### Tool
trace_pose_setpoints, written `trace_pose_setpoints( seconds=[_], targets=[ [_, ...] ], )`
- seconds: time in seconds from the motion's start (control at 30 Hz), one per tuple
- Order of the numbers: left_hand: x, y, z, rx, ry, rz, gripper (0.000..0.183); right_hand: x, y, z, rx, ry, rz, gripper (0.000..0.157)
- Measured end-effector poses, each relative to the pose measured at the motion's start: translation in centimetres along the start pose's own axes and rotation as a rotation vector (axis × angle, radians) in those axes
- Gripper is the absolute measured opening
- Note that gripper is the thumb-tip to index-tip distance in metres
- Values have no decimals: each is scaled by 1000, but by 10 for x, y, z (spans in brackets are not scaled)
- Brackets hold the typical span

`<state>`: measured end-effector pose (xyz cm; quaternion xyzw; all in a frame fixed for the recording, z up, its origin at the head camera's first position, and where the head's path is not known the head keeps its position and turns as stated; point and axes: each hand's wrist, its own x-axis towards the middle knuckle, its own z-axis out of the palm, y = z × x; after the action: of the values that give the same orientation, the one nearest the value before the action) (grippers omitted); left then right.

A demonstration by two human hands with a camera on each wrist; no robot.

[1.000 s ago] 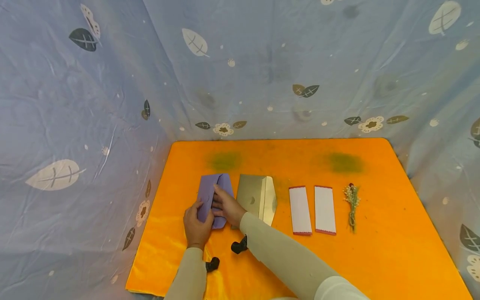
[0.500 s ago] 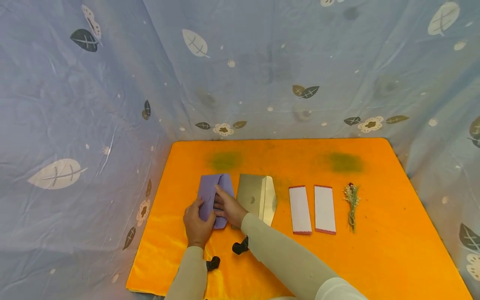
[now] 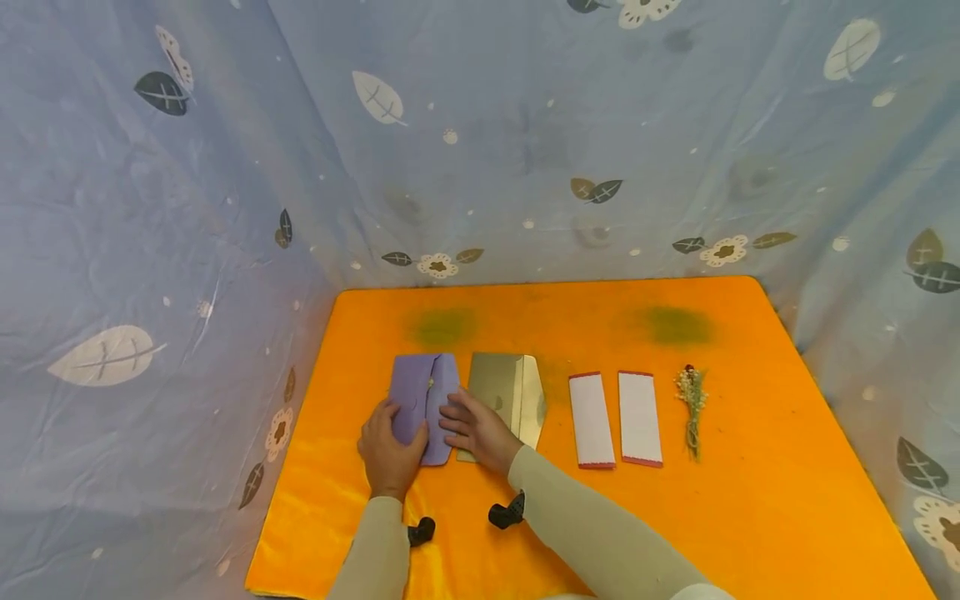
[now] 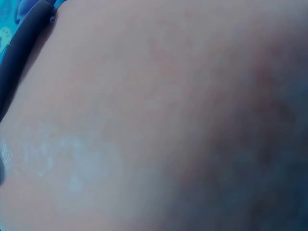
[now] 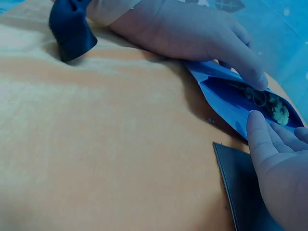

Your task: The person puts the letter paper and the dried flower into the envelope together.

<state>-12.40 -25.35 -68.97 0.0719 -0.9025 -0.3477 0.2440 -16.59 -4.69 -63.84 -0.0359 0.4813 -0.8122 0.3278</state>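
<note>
A purple envelope [image 3: 408, 383] lies at the left of the orange cloth, its flap unfolded to the right. My left hand [image 3: 392, 454] grips its lower left part, fingers at the left edge and thumb near the mouth. Inside the parted mouth, the right wrist view shows a small bunch of dried flowers [image 5: 279, 113]. My right hand [image 3: 480, 433] is at the flap side with fingers extended; whether they touch the flap is unclear. Beneath that hand lies a gold envelope [image 3: 491, 379], its flap also unfolded. Blurred skin fills most of the left wrist view.
Two white cards with red edges, a left one [image 3: 592, 421] and a right one [image 3: 640, 417], lie right of the gold envelope. Beyond them is another dried flower bunch [image 3: 692, 412]. Patterned blue curtains [image 3: 525, 150] enclose the back and sides of the orange-covered table [image 3: 765, 500].
My right hand has drawn back to the right, out of the envelope's mouth, and a bit of the flowers now shows there. My left hand keeps its hold. The head view has shifted slightly.
</note>
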Motion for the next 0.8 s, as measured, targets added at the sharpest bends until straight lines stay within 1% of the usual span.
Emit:
trace_pose_setpoints(
  seconds=[0.13,0.33,0.43,0.6,0.8],
  targets=[
    [0,-2,-1,24,26,-7,65,-8,-3,-4,14,-10,-2,91],
    [-1,-5,4,74,34,-16,81,-19,-11,-10,13,-25,-35,96],
    [-2,-5,6,96,48,-23,81,-24,-14,-15,9,-27,-63,95],
    [-2,-5,7,102,70,-37,77,-33,-19,-27,23,10,-111,90],
    [-2,-3,6,95,41,-51,83,-46,-28,-48,57,30,-146,88]
  ],
)
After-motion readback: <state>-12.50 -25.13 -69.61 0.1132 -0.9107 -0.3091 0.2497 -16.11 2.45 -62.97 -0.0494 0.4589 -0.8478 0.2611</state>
